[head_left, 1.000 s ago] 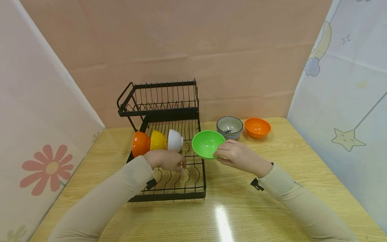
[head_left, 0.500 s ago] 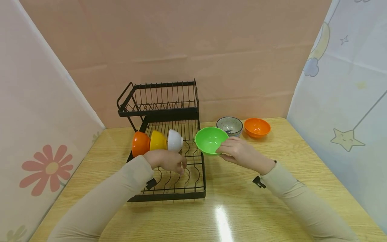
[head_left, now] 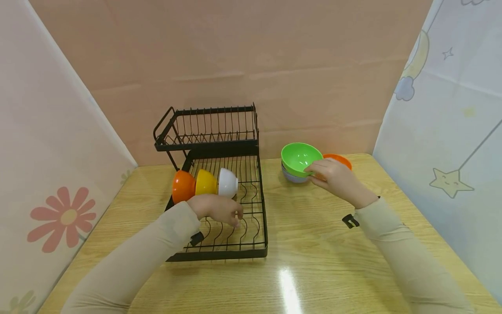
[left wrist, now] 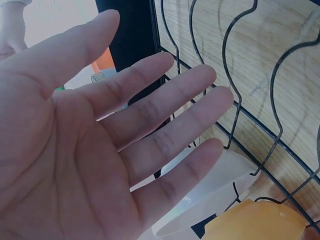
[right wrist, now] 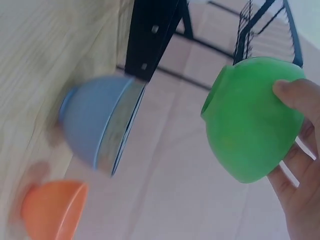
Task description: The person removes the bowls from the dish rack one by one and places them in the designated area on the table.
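Note:
In the head view my right hand [head_left: 333, 179] pinches the rim of a green bowl [head_left: 301, 158], thumb on one side and fingers on the other. The right wrist view shows that green bowl [right wrist: 252, 117] held up above a blue bowl [right wrist: 97, 117] with a speckled bowl [right wrist: 122, 132] nested in it. My left hand [head_left: 219, 209] hovers over the lower tier of a black dish rack [head_left: 235, 253]; its fingers look straight in the left wrist view, holding nothing. Beside it a white bowl [head_left: 227, 182], a yellow bowl [head_left: 206, 182] and an orange bowl [head_left: 183, 186] stand on edge.
Behind the right hand, a second orange bowl [head_left: 342, 160] sits on the wooden table [head_left: 306, 244], partly covered. The rack's raised upper tier [head_left: 213, 126] stands at the back left. A peach backdrop [head_left: 313, 87] closes off the rear.
My right hand has carried the green bowl back and to the right, from beside the rack to above the nested bowls. The left hand stays almost still.

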Demonstrator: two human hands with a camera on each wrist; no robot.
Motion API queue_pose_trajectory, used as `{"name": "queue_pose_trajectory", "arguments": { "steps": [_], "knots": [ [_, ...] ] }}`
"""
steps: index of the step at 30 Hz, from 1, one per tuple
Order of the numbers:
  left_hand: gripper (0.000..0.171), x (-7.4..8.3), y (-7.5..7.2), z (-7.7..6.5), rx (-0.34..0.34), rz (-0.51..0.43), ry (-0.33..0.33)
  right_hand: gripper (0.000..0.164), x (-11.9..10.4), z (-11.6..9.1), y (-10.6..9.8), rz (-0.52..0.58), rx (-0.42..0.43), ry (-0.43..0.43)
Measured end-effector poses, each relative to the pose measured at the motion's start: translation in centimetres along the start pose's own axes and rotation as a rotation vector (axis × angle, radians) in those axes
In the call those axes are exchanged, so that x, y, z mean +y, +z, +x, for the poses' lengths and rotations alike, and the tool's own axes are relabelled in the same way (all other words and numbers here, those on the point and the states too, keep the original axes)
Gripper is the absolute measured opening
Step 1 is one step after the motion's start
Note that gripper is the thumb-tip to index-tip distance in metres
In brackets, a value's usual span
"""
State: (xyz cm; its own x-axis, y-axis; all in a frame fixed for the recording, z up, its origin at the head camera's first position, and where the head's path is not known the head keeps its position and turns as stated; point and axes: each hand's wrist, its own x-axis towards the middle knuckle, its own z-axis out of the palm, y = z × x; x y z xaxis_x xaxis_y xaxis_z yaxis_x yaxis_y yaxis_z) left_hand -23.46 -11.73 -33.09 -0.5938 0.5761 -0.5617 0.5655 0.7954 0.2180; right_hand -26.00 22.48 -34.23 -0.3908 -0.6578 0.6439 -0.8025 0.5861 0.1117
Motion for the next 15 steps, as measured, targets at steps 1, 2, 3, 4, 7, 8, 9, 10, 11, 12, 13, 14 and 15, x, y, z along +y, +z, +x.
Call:
{"name": "queue_pose_trajectory", "arguments": {
  "steps": [1, 2, 3, 4, 7, 8, 9, 10, 11, 12, 13, 14, 15],
  "knots": [
    [0.038, 0.0, 0.0, 0.0, -0.001, -0.001, -0.001, 0.028, 0.5, -0.2, -0.1, -0.009, 0.000, 0.018],
    [0.039, 0.0, 0.1, 0.0, -0.001, -0.002, -0.001, 0.028, 1.0, -0.4, -0.2, -0.019, 0.005, 0.038],
    [0.039, 0.0, 0.1, 0.1, -0.001, -0.002, -0.001, 0.028, 1.4, -0.6, -0.3, -0.029, 0.012, 0.059],
    [0.039, 0.0, 0.1, 0.1, 0.000, -0.003, -0.002, 0.027, 1.9, -0.8, -0.4, -0.044, 0.016, 0.082],
    [0.038, 0.2, 0.1, 0.1, -0.001, 0.002, -0.002, 0.028, 3.1, -1.2, -0.5, -0.076, 0.032, 0.156],
    [0.038, 0.2, 0.1, 0.1, -0.001, 0.003, -0.003, 0.027, 3.5, -1.4, -0.5, -0.090, 0.040, 0.181],
    [0.038, 0.2, 0.1, 0.1, -0.002, 0.004, -0.004, 0.026, 3.8, -1.5, -0.5, -0.100, 0.045, 0.207],
    [0.038, 0.2, 0.1, 0.2, -0.003, 0.008, -0.005, 0.025, 4.1, -1.7, -0.5, -0.109, 0.047, 0.235],
    [0.038, 0.2, 0.1, 0.2, -0.004, 0.011, -0.005, 0.024, 4.4, -1.9, -0.4, -0.114, 0.046, 0.264],
    [0.038, 0.2, 0.1, 0.2, -0.004, 0.014, -0.005, 0.023, 4.7, -2.1, -0.3, -0.118, 0.046, 0.291],
    [0.038, 0.2, 0.1, 0.2, -0.005, 0.018, -0.005, 0.023, 4.9, -2.3, -0.2, -0.124, 0.044, 0.313],
    [0.038, 0.2, 0.1, 0.2, -0.007, 0.019, -0.004, 0.022, 5.2, -2.6, 0.0, -0.133, 0.042, 0.332],
    [0.037, 0.2, 0.1, 0.2, -0.007, 0.022, -0.004, 0.021, 5.4, -2.9, 0.2, -0.138, 0.039, 0.351]
  ]
}}
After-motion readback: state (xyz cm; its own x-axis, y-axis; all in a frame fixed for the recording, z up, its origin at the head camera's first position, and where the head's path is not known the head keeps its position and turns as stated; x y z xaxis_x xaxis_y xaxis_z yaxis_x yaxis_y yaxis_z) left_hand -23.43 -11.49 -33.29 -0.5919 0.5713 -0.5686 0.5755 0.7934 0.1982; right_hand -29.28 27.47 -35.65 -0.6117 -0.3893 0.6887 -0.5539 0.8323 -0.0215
